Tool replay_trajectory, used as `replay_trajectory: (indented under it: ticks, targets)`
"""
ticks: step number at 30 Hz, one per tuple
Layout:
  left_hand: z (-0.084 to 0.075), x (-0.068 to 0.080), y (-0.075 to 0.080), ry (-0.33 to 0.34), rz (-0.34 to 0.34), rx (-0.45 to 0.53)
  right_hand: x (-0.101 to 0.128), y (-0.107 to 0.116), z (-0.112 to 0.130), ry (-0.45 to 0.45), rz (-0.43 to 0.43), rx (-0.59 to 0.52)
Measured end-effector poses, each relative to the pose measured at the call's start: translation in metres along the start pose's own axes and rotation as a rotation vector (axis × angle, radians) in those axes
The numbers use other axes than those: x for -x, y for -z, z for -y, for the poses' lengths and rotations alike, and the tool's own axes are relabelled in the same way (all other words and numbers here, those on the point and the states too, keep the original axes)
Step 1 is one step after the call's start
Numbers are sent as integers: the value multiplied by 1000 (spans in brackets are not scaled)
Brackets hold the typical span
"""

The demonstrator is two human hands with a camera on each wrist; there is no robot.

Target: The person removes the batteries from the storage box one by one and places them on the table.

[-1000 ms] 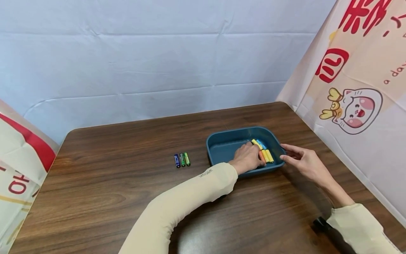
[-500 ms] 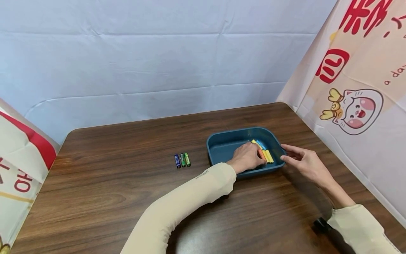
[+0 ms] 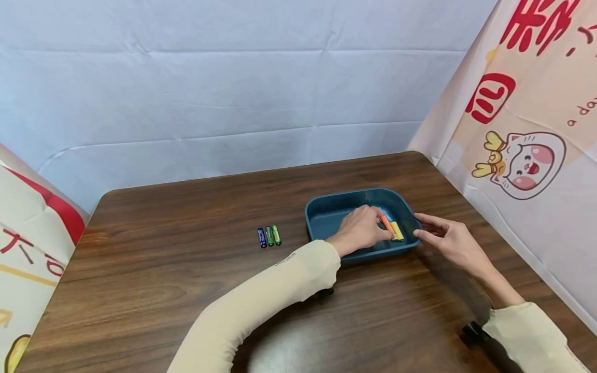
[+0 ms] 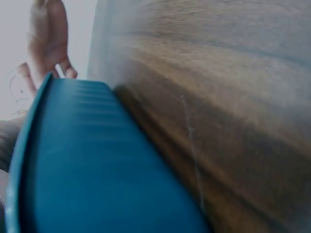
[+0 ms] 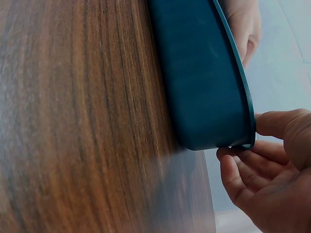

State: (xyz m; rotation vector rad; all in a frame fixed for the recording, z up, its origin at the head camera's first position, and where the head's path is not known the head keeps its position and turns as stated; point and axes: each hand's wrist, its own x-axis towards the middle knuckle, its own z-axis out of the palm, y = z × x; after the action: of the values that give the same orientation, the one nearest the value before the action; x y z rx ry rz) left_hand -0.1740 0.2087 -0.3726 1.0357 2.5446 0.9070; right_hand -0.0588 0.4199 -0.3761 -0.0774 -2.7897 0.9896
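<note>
A teal tray (image 3: 326, 217) sits on the right half of the wooden table (image 3: 186, 269). My left hand (image 3: 368, 228) reaches into the tray, fingers curled down over the batteries there, and seems to grip one hidden beneath them. An orange battery (image 3: 386, 224) and a yellow battery (image 3: 397, 231) lie just right of its fingertips. My right hand (image 3: 431, 233) pinches the tray's right rim. In the right wrist view the thumb lies on the tray's (image 5: 204, 73) rim and the fingers (image 5: 243, 167) are under it.
Three small batteries lie side by side on the table left of the tray: blue (image 3: 261, 237), dark green (image 3: 269, 235) and light green (image 3: 276, 234). White cloth backs the table. Printed banners (image 3: 527, 129) hang close on the right and the left.
My left hand has shifted slightly up and left inside the tray, now covering the far yellow battery and baring more of the orange one. The right hand stays on the rim.
</note>
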Motion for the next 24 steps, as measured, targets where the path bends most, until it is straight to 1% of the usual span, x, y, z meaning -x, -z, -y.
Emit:
replay_trajectory:
  ticks: [5,8,13,18,22,24]
  targets:
    - [4,10,16,3,-8,56,1,-1,0,1,0,4]
    - [6,16,27,20,-18,63,1,-1,1,0,-6,6]
    - [10,25,47,29,-42,62,0,-1,1,-3,-11,5]
    - [17,36,65,12,-61,77,1,-2,-1,-7,-9,8]
    - [24,49,79,-18,-87,88,1,-2,-1,-11,-9,9]
    - [29,55,84,-22,-100,96,1,-1,-1,-11,-9,6]
